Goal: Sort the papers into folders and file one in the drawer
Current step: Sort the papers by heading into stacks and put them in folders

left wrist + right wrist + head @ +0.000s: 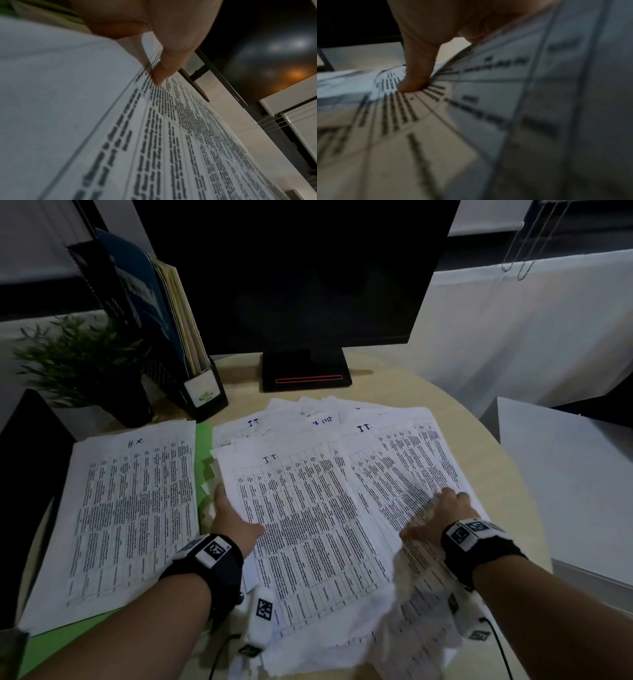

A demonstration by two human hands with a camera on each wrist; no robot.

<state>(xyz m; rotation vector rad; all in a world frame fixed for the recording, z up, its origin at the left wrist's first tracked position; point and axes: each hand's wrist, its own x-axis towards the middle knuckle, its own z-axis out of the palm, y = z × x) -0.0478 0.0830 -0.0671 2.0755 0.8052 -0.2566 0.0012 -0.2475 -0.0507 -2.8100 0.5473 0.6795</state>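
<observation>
Both hands down on the loose pile of papers mid-table, just in front of the monitor. Top sheets marked "I.T." by hand, printed tables underneath. Left hand at the pile's left edge: fingers tucked under the sheets, thumb on top. Left wrist cam confirms it, thumb pinching the top sheet's edge against the fingers below. Right hand on the right-hand sheets, thumb spread out to the side. Right wrist cam is blurry but shows the thumb tip pressing down on a sheet; other fingers look curled over the paper edge, can't tell if they grip. Sheets fan out crooked, some hanging off the near edge.

Over on the left: separate stack headed "H.R." lying on a green folder, apart from the I.T. pile. Behind it a potted plant and a black file holder w/ upright folders. Drawer not in view.
</observation>
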